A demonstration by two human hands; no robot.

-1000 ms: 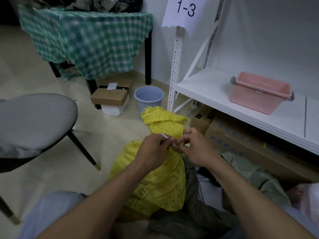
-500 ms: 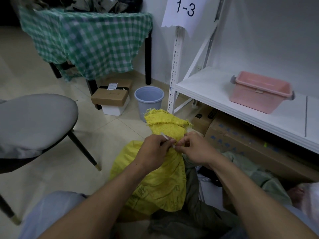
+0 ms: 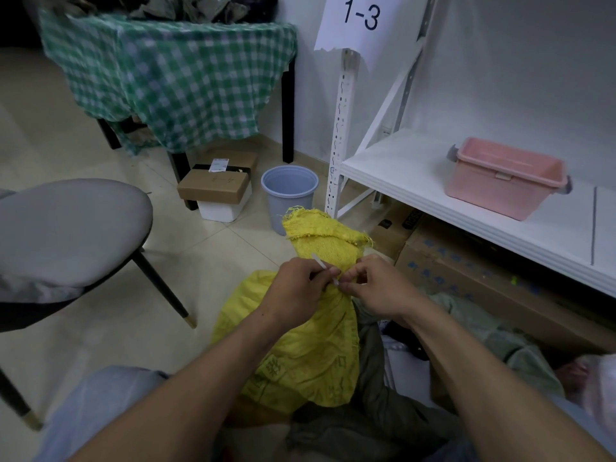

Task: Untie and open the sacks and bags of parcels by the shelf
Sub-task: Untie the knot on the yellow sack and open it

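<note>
Both hands work at the tie on a yellow sack's neck.
The left hand and right hand pinch the white tie; the yellow sack stands on the floor beside the shelf.

The yellow woven-plastic sack looks coarse, its top edge frayed. The thin white plastic tie at its neck is smooth. The pink plastic tub is smooth, the white metal shelf matt, the beige floor tiles glossy.
</note>
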